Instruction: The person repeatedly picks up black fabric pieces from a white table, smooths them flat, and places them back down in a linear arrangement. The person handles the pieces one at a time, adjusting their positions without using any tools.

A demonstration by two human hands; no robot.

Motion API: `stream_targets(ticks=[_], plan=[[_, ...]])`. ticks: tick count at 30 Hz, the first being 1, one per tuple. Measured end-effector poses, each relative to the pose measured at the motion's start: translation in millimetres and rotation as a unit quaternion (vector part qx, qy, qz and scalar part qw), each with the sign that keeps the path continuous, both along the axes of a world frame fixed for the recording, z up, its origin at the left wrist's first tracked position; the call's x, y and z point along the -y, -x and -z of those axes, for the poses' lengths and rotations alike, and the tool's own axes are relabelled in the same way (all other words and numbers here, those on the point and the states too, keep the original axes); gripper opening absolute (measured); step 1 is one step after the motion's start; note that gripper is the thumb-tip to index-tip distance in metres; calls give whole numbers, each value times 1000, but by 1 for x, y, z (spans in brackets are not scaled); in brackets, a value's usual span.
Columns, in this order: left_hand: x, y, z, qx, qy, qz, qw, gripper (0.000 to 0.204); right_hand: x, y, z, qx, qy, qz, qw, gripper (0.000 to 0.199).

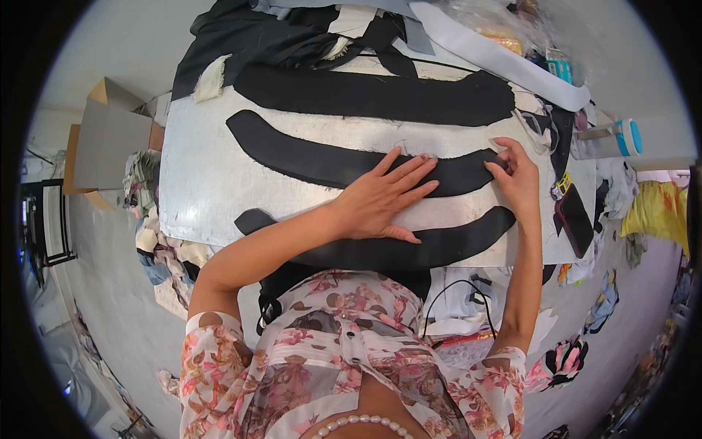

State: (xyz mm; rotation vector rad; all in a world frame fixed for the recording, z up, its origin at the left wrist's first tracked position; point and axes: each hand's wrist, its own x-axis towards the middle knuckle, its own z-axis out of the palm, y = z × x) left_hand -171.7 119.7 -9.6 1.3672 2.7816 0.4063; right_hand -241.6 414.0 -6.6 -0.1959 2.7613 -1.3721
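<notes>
My left hand (384, 197) lies flat, fingers spread, pressing on the middle curved black fabric strip (307, 157) on a silvery work board (197, 190). My right hand (515, 179) touches the right end of that same strip, fingertips bent on its edge. A second curved black strip (453, 245) lies nearer to me, just under both hands. A longer, thicker black strip (373, 96) lies farther away across the board.
Dark cloth is piled at the board's far edge (241, 36), with a white fabric band (504, 62). A black phone (574, 219), a clear bottle with blue cap (614, 139), cardboard boxes (110, 139) at left and fabric scraps (157, 249) on the floor surround the board.
</notes>
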Motion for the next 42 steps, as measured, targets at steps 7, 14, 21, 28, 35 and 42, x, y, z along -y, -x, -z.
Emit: stream_targets(ticks=[7,14,21,28,35,42], plan=[[4,-3,4,-13,-21,-8,1000,92,16,3,-22,-49,48,31,997,17],[0,-2,12,-30,-92,-5,995,89,22,41,-16,64,72,18,995,16],[7,-11,5,-11,-152,-51,987,79,217,59,-52,-118,81,-241,960,10],[82,-38,-30,4,-239,-182,954,23,368,84,-12,-273,-63,-279,919,20],[149,-31,-27,96,-454,-399,791,19,369,97,-2,-278,-95,-267,918,13],[169,11,-28,271,-689,-481,470,32,355,90,-22,-293,26,-277,915,12]])
